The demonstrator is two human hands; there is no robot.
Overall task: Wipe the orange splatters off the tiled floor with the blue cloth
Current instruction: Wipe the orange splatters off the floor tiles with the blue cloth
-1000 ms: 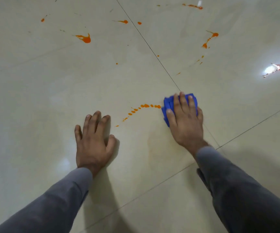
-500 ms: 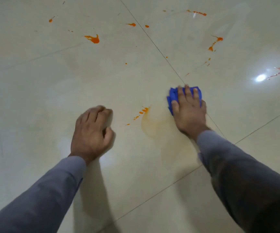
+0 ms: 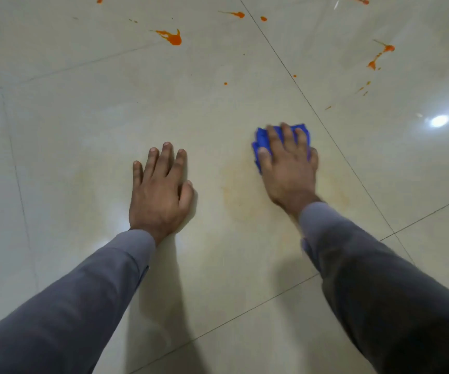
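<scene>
My right hand [image 3: 288,166] presses flat on the folded blue cloth [image 3: 262,141], which shows under and beyond its fingers on the glossy cream tiled floor [image 3: 83,130]. A faint orange smear [image 3: 239,190] stains the tile just left of that hand. My left hand [image 3: 161,187] lies flat on the floor with fingers spread, holding nothing. Farther away, orange splatters sit on the tiles: a big blob [image 3: 173,39] at the top centre, a streak [image 3: 235,14] to its right, and a trail of drops [image 3: 378,56] at the top right.
Dark grout lines [image 3: 312,109] cross the floor diagonally. A bright light reflection [image 3: 439,121] shines on the tile at the right. My grey sleeves [image 3: 83,298] reach in from the bottom edge.
The curved row of orange drops between my hands has been wiped away, leaving a faint smear. My left hand curled, then flattened again. The right hand slid the cloth leftwards over the drops.
</scene>
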